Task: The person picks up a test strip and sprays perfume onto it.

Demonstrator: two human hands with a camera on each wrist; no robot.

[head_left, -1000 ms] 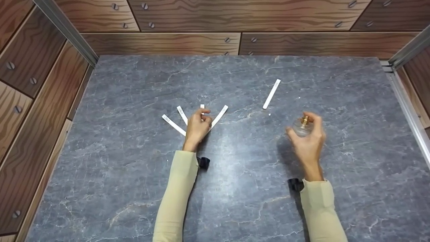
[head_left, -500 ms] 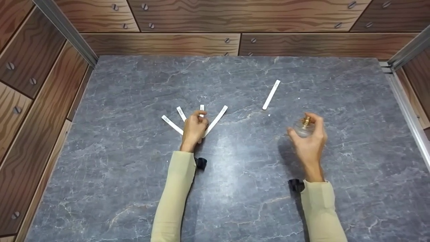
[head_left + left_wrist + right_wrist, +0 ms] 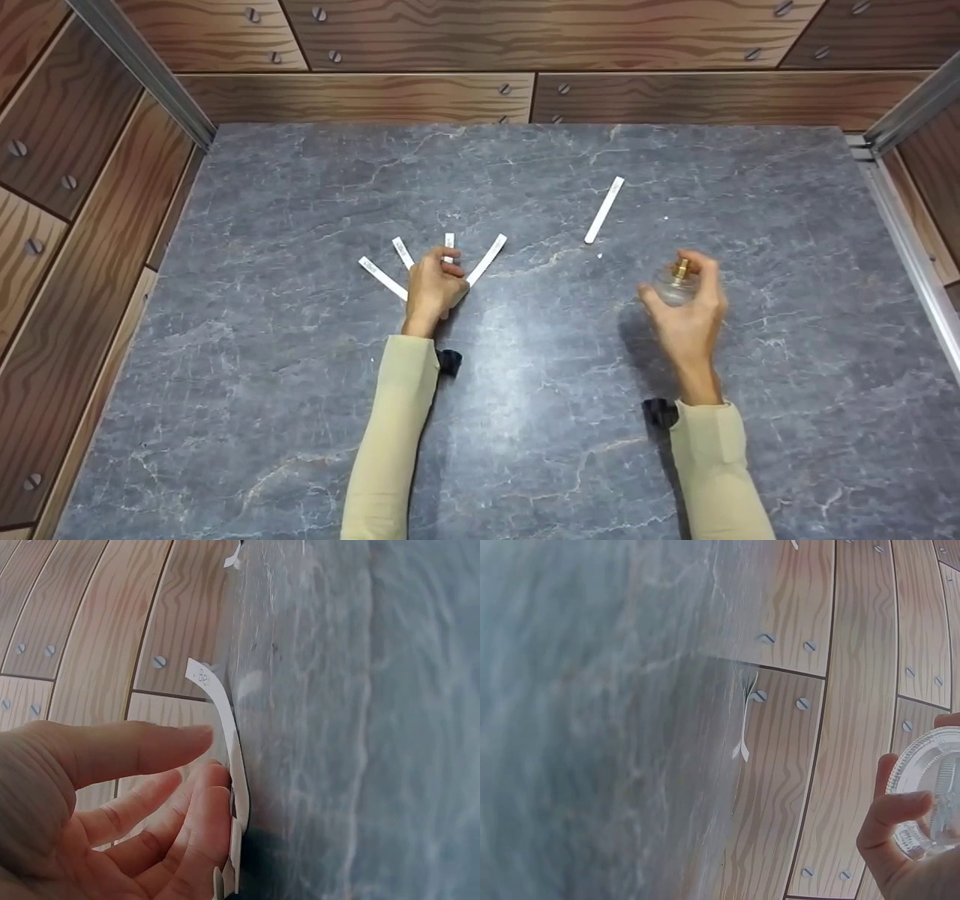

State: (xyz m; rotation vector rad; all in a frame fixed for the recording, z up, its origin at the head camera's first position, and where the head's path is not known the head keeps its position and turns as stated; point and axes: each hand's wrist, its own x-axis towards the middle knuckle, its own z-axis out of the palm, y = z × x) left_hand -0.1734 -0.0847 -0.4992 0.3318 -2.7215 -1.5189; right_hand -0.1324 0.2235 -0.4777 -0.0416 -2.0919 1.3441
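Note:
My left hand (image 3: 433, 289) is low over a fan of white paper strips, covering their near ends. In the left wrist view, its thumb stands apart from the other fingers, whose bent tips touch a strip (image 3: 225, 712) with small writing at its far end. Other strip ends (image 3: 381, 276) stick out to the left of the hand, and one (image 3: 489, 259) to its right. My right hand (image 3: 694, 311) grips a round clear glass perfume bottle (image 3: 670, 286) with a gold spray neck, raised over the table. Ribbed glass of the bottle (image 3: 915, 757) shows in the right wrist view.
A single white strip (image 3: 604, 210) lies apart, farther back toward the right. The table (image 3: 540, 420) has a grey marbled top, with wood-patterned panels (image 3: 420, 97) behind and at the sides. Tiny white specks dot the surface near the single strip.
My left hand has shifted slightly left over the fan, and its thumb side now covers more of the rightmost strip's near end. The right hand with the perfume bottle has barely moved.

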